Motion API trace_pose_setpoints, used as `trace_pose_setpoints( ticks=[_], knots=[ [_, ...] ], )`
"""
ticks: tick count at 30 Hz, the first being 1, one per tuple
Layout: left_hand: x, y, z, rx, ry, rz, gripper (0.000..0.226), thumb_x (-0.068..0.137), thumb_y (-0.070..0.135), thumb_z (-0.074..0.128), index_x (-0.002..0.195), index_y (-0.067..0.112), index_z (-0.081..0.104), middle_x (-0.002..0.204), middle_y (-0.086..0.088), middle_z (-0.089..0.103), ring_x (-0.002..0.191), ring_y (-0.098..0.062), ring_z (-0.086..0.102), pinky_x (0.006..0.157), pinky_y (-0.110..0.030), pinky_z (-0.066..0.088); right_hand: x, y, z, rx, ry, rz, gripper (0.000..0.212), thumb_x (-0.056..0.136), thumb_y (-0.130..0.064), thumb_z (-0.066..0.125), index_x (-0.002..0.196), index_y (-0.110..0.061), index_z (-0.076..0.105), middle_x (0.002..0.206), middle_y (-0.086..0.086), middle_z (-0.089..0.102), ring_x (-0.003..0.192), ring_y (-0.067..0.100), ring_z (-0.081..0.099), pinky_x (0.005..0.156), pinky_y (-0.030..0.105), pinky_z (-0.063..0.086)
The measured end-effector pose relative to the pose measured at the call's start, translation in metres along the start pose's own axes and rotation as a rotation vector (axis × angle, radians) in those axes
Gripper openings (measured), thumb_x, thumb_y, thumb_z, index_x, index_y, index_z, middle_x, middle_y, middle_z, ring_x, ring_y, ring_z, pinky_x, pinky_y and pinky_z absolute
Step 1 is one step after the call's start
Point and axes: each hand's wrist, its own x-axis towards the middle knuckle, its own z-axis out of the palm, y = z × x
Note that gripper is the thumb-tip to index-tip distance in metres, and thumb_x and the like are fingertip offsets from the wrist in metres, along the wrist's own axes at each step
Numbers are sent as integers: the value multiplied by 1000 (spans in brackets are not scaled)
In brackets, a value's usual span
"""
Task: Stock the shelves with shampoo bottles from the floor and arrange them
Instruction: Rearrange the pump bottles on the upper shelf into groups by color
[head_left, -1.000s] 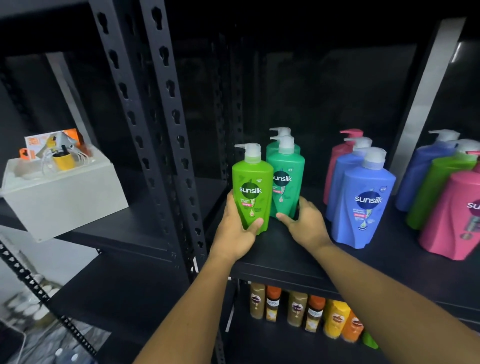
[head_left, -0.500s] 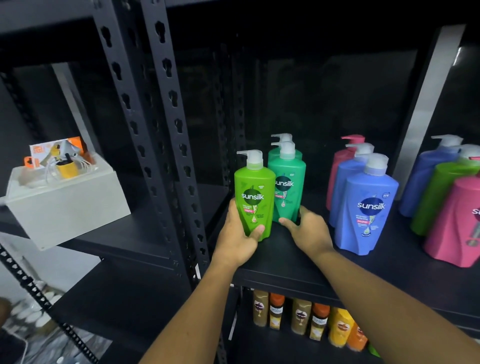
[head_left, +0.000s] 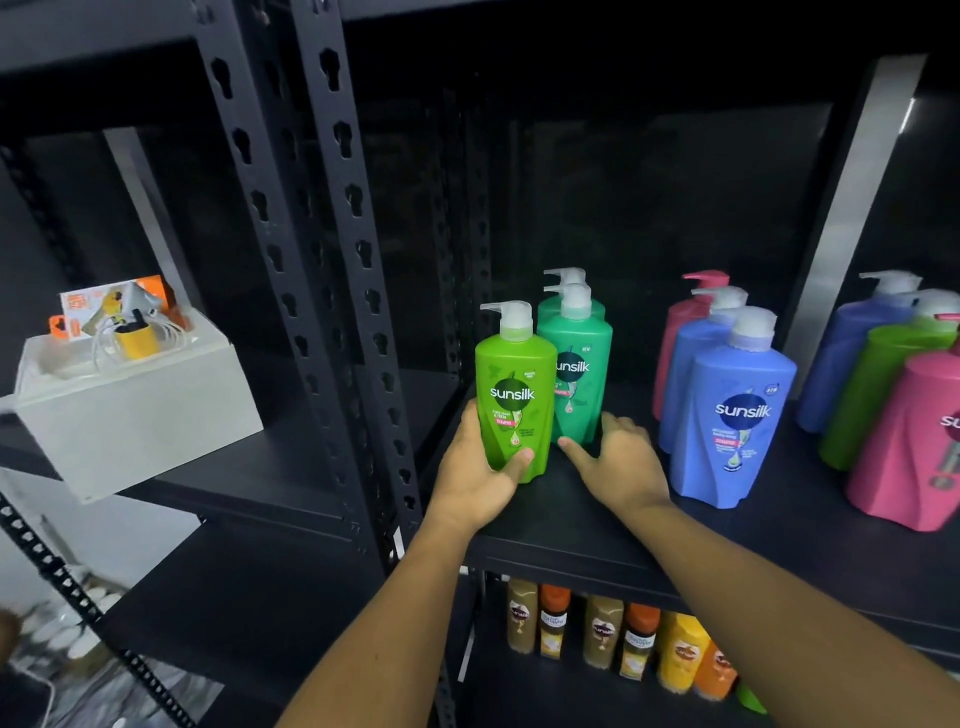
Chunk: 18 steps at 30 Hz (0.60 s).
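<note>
On the shelf (head_left: 571, 525) I'm arranging: left hand (head_left: 480, 470) grips the lime bottle (head_left: 514, 384), right hand (head_left: 621, 460) lies open against the teal bottle (head_left: 579, 374); next, square them.

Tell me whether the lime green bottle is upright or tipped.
Upright: the lime green bottle stands on the shelf with its pump on top, and the left hand grips its lower body.
</note>
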Motion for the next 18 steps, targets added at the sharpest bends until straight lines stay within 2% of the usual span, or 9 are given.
trace_pose_setpoints(
  ticks=[2,6,12,15,18],
  knots=[
    [0,-1,-1,-5,-14,0,81,84,37,80,150,39,34,126,19,66,115,-5,64,105,-39,52,-11,-1,-6,-23,-18,-37,52,93,-49,62,126,-9,59,119,14,61,115,34,55,93,38,47],
    [-1,-2,-1,-16,-40,10,86,73,57,76,147,41,36,123,18,68,112,-7,67,101,-43,55,-37,9,-26,-52,-171,-153,61,99,-40,56,151,-11,42,152,7,48,140,24,42,113,30,34],
    [-4,-1,0,-34,-82,46,75,84,31,85,146,30,44,115,26,64,110,-5,68,102,-37,55,-79,36,-64,-122,-353,-262,60,105,-46,43,156,-16,37,164,0,31,152,14,25,122,24,17],
    [-8,1,0,-64,-114,52,70,84,27,85,144,24,49,121,19,66,107,0,69,101,-33,56,-94,46,-79,-115,-378,-246,60,105,-49,43,155,-18,39,164,-3,32,152,11,25,123,26,20],
    [-12,6,-4,-104,-197,62,67,86,23,84,145,26,52,129,12,68,110,0,69,104,-28,54,-103,56,-88,53,-298,-121,59,98,-47,60,150,-20,48,154,-6,47,143,9,41,117,23,30]
  ],
)
